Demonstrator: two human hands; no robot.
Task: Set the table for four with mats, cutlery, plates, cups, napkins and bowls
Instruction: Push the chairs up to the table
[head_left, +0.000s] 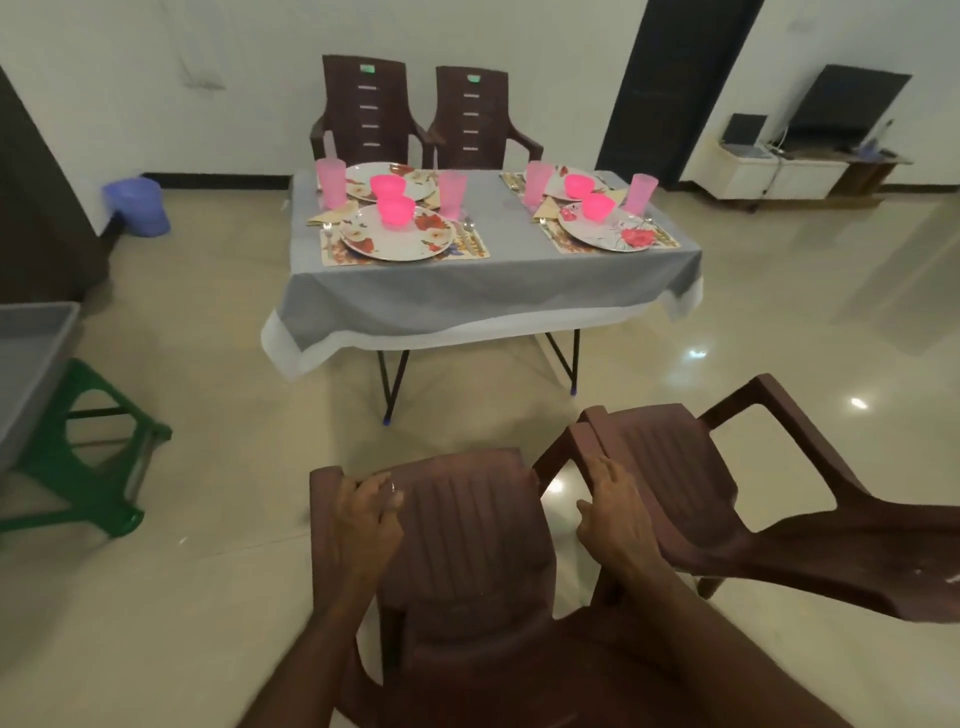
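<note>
A table under a grey cloth (467, 291) stands ahead of me, laid with floral plates (397, 234), pink bowls (396, 210), pink cups (331, 179), mats and folded napkins (332, 212). Right below me is a brown plastic chair (457, 525). My left hand (363, 514) grips its left armrest and my right hand (615, 514) grips its right armrest. A second brown chair (769, 514) stands just to the right, touching it.
Two more brown chairs (421, 119) stand at the table's far side. At the left a grey bin sits on a green stool (78, 467). A blue bucket (137, 205) is by the left wall, a white cabinet (779, 174) at the back right.
</note>
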